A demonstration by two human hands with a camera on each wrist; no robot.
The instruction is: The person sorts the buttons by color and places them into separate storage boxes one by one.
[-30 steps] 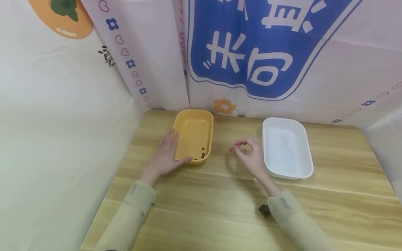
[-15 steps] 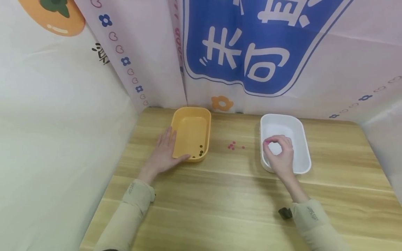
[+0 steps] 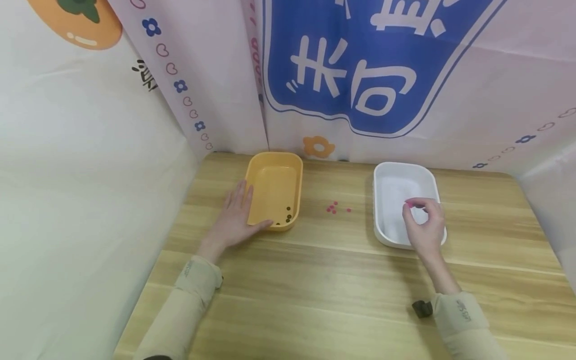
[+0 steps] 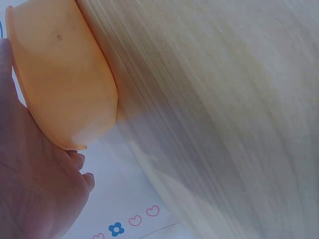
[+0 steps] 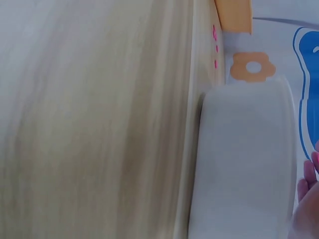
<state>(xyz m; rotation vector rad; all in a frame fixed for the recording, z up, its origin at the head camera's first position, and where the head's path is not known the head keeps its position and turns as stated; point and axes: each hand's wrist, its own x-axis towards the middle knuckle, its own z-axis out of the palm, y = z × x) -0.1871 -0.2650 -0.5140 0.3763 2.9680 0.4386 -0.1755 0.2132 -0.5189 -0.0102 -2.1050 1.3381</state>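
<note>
Wood-grain desk [image 3: 306, 290] | my right fingers [image 3: 431, 205] pinched pink bit [image 3: 408, 204] over right white tray [image 3: 400, 186] | straight left fingers [image 3: 248, 199] touched left yellow tray [image 3: 275, 187] | light pinch seemed wise

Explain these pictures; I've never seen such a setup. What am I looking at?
No machine: these are a person's bare left hand and right hand. The head view comes from a camera worn on the head, looking forward and down; the others come from a camera on each wrist, watching that hand's work. On the wood-grain table stand a white tray and a yellow tray holding a few dark pieces; pink pieces lie between the trays. The left hand touches the yellow tray; the right hand pinches another pink piece above the white tray.
</note>
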